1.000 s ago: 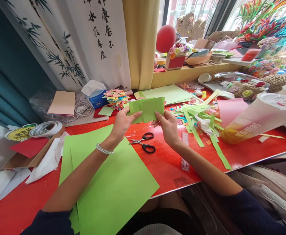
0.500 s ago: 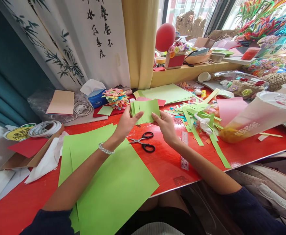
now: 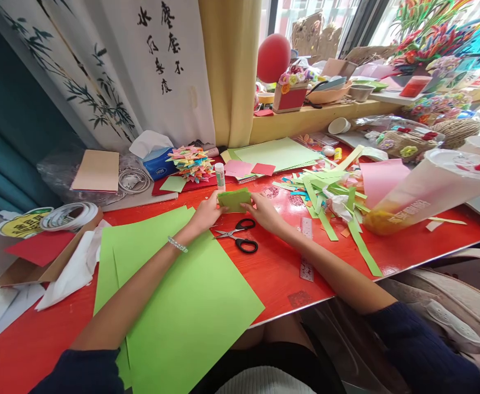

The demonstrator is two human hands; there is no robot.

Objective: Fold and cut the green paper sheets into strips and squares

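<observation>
Large green sheets (image 3: 190,306) lay left on the red table (image 3: 278,273). My left hand (image 3: 205,214) pinched one end of the small green papers (image 3: 233,201), just past the scissors (image 3: 233,235); my right hand (image 3: 265,212) pinched the other end.

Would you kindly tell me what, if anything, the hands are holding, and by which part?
Small green papers, held at opposite sides: the left hand grips the left edge, the right hand the right edge.

The red table (image 3: 272,287) bears scissors (image 3: 234,235), green sheets (image 3: 190,306), perhaps a ruler (image 3: 306,269).
</observation>
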